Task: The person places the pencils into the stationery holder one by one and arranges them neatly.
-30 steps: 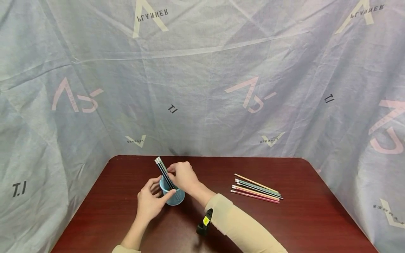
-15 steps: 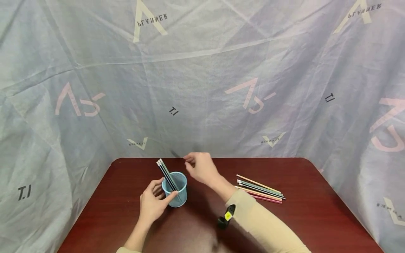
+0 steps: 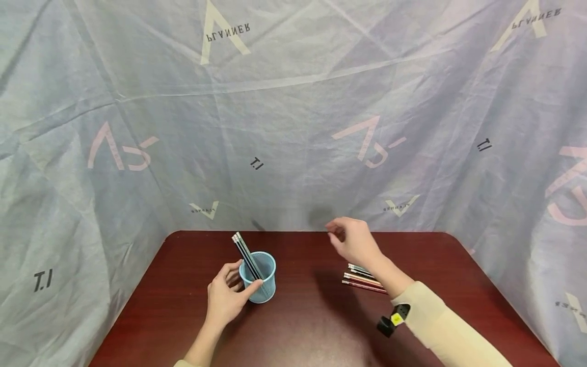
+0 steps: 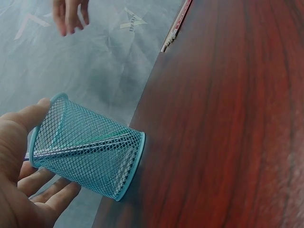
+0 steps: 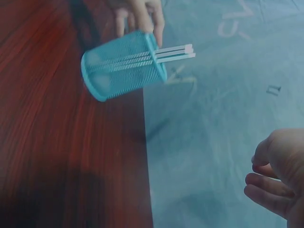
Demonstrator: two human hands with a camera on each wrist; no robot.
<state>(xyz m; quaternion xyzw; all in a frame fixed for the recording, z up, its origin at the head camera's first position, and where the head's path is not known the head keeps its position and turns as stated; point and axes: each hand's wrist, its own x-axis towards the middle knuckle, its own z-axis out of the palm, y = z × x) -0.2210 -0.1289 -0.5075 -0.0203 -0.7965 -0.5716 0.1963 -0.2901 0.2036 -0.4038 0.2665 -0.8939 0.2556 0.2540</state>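
Note:
A light-blue mesh pencil cup point(image 3: 268, 286) stands upright on the table, with several dark and green pencils point(image 3: 243, 250) leaning to the left inside it, white eraser ends up. My left hand point(image 3: 224, 299) holds the cup from its left side; in the left wrist view the thumb point(image 4: 34, 114) lies at the rim and the fingers reach round the wall. My right hand point(image 3: 359, 241) is in the air to the right of the cup, fingers loosely curved with nothing in them. Below it lies a row of loose pencils point(image 3: 362, 284), partly hidden by my right forearm.
The dark red wooden table point(image 3: 293, 326) ends at a back edge just behind the cup. Grey printed cloth point(image 3: 293, 127) hangs behind it and along both sides. A black strap with a camera point(image 3: 392, 321) sits on my right wrist.
My right hand has let go of the pencils in the cup and moved right, over to the loose pencils. My left hand stays on the cup.

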